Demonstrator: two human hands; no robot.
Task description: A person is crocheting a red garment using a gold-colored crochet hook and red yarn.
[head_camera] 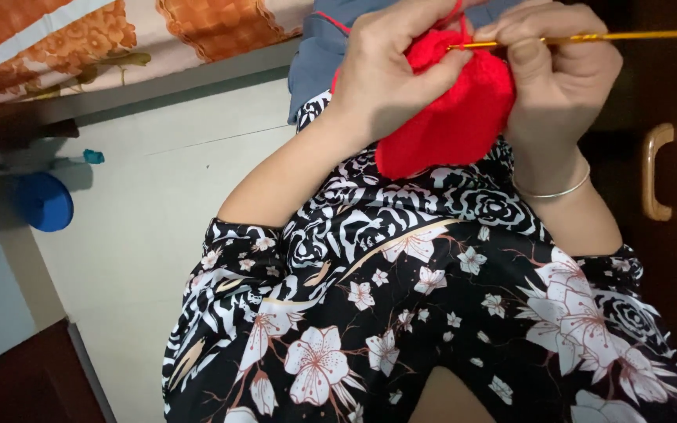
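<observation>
Between both hands (464,70), red crochet piece (452,117)

We cannot see the palm side of our left hand (389,70), since its back faces the camera and its fingertips sink behind the red crochet piece (452,117). The top of that piece and the strand of red yarn (457,12) run out past the picture's upper edge. The hook end of the golden crochet hook (589,37) is buried in the yarn, and part of its shaft is covered by the grip of our right hand (562,74). The blue round object (45,202) by the floor is too blurred to identify. The patterned bedsheet (80,39) and the cupboard handle's (655,171) door are cut off by the frame.
</observation>
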